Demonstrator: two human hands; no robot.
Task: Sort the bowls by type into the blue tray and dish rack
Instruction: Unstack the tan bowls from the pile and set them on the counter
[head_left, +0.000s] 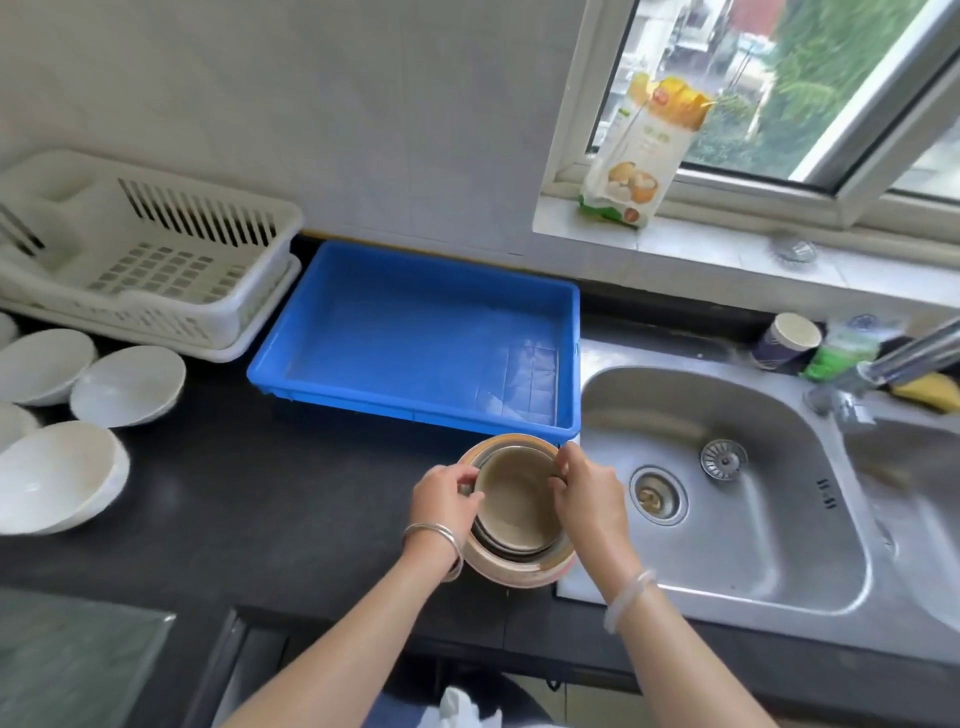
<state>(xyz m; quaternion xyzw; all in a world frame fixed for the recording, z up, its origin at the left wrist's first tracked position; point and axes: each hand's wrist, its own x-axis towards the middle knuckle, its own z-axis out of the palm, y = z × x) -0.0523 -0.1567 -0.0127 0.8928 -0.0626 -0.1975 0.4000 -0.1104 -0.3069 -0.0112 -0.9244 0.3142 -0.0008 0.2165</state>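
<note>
On the head camera I see my left hand (444, 493) and right hand (587, 493) pinching opposite rims of the nested tan round bowls (514, 512), perhaps steel-lined, on the black counter (260, 493) just before the blue plastic tray (415, 413), between loose white ceramic bowls (127, 385) by the white slatted dish rack (171, 312) and the stainless sink (727, 405), below a white tiled wall (363, 130) and window (779, 78).

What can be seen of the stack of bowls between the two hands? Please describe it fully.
The stack of bowls is several round bowls nested one in another, upright, mouths up. The inner walls look like dull steel; the outermost shell looks pale orange and cream. The innermost bowl seems empty. It stands on the dark counter, just in front of the blue tray and beside the sink. The left hand and right hand pinch its upper rims from opposite sides.
</note>
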